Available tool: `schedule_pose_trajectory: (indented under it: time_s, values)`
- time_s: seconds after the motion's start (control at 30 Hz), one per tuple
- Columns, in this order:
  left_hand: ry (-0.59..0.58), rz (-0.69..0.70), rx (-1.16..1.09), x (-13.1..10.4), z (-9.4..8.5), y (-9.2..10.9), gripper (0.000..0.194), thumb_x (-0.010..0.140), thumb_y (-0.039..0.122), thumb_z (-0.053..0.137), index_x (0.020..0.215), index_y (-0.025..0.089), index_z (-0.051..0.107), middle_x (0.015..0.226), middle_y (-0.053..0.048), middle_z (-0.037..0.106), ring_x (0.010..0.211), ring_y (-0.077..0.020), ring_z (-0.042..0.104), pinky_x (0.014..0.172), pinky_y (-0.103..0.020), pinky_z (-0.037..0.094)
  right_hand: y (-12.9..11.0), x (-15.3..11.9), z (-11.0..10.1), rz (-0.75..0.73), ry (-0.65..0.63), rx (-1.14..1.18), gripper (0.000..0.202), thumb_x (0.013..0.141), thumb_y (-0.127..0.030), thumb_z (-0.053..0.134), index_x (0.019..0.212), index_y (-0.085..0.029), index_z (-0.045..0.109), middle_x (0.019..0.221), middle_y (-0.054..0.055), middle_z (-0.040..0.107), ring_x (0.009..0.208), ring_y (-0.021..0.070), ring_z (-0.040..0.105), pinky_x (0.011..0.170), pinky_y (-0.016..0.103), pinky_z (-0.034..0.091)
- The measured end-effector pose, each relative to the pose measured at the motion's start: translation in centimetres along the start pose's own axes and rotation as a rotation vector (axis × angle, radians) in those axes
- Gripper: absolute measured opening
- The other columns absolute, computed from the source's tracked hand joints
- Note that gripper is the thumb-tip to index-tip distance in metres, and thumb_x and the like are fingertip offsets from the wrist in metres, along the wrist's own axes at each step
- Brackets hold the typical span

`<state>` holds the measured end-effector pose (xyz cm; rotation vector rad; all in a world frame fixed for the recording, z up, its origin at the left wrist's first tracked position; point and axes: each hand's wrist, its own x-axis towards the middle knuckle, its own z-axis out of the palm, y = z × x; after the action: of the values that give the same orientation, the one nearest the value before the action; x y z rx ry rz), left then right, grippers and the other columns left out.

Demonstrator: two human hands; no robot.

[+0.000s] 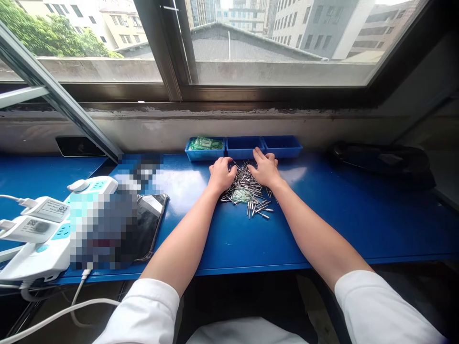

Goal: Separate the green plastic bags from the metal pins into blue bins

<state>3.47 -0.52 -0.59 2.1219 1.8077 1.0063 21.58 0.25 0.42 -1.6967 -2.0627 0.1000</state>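
A loose pile of slim silver metal pins, resembling blind rivets, lies on the blue tabletop. On the pile rests a clear, greenish plastic packet. My left hand is at the pile's left edge, thumb apart from the fingers and touching the pins. At the right edge is my right hand, its fingers apart and reaching close to the front of the middle blue bin. Neither hand visibly grips anything, though parts of the fingertips are hard to see.
Left of the middle bin, a blue bin holds green packets; another blue bin adjoins on the right. A power strip with white plugs and a phone lie at left. A dark bag sits at right, below the window.
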Motion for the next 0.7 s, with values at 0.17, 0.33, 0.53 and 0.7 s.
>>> schedule_pose_trajectory:
  time_s: [0.17, 0.33, 0.53, 0.7]
  values:
    - [0.006, -0.018, -0.045, 0.0, -0.3, -0.1, 0.029, 0.087, 0.027, 0.051, 0.113, 0.02, 0.062, 0.12, -0.009, 0.065, 0.117, -0.0247, 0.058, 0.103, -0.041, 0.041, 1.1, 0.0, -0.3, 0.007, 0.168, 0.161, 0.048, 0.086, -0.022, 0.044, 0.131, -0.017, 0.06, 0.139, 0.003, 0.058, 0.114, 0.0282, 0.048, 0.101, 0.046, 0.042]
    - [0.036, 0.002, -0.073, 0.0, -0.2, -0.3, 0.024, 0.086, 0.024, 0.052, 0.103, 0.019, 0.066, 0.113, -0.008, 0.068, 0.11, -0.0231, 0.062, 0.099, -0.038, 0.045, 2.9, -0.1, -0.2, 0.014, 0.218, 0.193, 0.032, 0.085, -0.02, 0.048, 0.102, -0.015, 0.075, 0.101, 0.006, 0.075, 0.1, 0.0242, 0.06, 0.096, 0.037, 0.048]
    - [0.048, 0.008, -0.065, -0.2, 0.0, -0.4, 0.02, 0.084, 0.022, 0.052, 0.094, 0.019, 0.069, 0.106, -0.007, 0.07, 0.105, -0.0223, 0.063, 0.098, -0.036, 0.046, 3.2, 0.3, 0.5, 0.046, 0.125, 0.197, 0.031, 0.084, -0.021, 0.053, 0.104, -0.015, 0.075, 0.107, 0.008, 0.073, 0.103, 0.0215, 0.065, 0.099, 0.032, 0.048]
    - [0.032, 0.01, -0.059, -0.2, 0.0, -0.3, 0.019, 0.084, 0.022, 0.052, 0.093, 0.019, 0.07, 0.106, -0.006, 0.07, 0.105, -0.0221, 0.063, 0.098, -0.036, 0.046, 1.7, 1.7, -0.6, 0.054, 0.041, 0.081, 0.028, 0.086, -0.026, 0.053, 0.097, -0.019, 0.077, 0.103, 0.008, 0.071, 0.096, 0.0208, 0.066, 0.09, 0.03, 0.051]
